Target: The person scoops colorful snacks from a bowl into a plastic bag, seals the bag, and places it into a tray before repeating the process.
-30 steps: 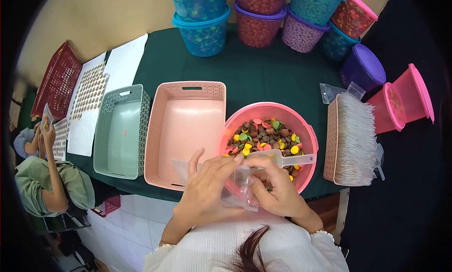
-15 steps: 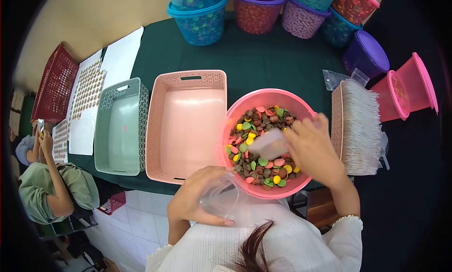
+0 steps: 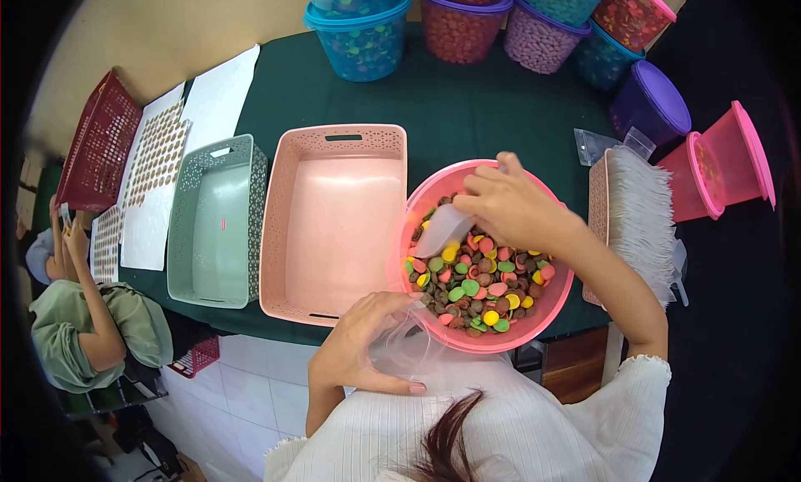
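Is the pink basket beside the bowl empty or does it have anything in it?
Empty. The pink basket shows only its bare floor; the candies all sit in the bowl beside it.

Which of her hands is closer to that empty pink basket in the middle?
The left hand: it holds a clear bag just off the pink basket's near corner. The right hand holds a scoop over the candy bowl beside it.

Small sweets-packing workroom: green-clothed table (image 3: 467, 123), stacked candy tubs (image 3: 360, 44) (lidded, colour-sorted), plastic baskets (image 3: 329, 223), a seated co-worker (image 3: 79, 315).
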The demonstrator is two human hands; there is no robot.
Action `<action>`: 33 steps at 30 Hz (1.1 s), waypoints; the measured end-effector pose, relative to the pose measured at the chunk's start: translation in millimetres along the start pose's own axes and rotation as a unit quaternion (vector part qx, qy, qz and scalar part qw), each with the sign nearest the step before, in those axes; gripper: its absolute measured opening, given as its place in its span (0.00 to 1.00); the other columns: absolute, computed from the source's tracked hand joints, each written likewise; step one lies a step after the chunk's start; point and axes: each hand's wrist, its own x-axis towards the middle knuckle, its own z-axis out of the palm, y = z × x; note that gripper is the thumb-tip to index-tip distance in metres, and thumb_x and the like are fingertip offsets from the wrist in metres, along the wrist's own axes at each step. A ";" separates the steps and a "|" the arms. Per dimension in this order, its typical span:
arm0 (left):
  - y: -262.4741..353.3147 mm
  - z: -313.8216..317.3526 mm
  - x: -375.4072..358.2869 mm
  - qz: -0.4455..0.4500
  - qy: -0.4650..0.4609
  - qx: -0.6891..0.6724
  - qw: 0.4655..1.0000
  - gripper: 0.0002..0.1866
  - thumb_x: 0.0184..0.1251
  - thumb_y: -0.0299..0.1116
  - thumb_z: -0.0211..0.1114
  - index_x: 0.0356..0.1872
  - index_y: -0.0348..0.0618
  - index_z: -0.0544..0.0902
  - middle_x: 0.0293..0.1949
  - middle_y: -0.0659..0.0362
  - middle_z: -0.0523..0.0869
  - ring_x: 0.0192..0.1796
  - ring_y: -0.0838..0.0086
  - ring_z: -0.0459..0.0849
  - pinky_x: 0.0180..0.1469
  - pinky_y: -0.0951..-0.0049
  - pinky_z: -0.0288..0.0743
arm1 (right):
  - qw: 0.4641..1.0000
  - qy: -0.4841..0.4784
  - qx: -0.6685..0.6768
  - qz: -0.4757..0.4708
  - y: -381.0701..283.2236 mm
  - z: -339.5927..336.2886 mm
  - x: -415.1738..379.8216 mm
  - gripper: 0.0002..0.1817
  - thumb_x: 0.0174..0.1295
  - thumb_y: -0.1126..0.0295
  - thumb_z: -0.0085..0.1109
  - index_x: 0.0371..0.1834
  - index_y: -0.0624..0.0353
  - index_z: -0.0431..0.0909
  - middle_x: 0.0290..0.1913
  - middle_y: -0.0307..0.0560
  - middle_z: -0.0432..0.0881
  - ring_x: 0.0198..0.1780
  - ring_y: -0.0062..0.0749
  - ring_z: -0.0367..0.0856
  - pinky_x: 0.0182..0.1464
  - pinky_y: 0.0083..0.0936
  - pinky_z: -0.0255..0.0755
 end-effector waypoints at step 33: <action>-7.3 24.7 -19.5 0.049 0.078 -0.013 0.996 0.48 0.24 0.37 0.79 0.56 0.41 0.66 0.54 0.51 0.72 0.56 0.64 0.71 0.58 0.66 0.64 | 0.971 -0.145 0.051 0.181 -9.1 -28.5 -50.8 0.07 0.43 0.67 0.59 0.24 0.57 0.78 0.24 0.45 0.78 0.33 0.35 0.75 0.41 0.29 0.55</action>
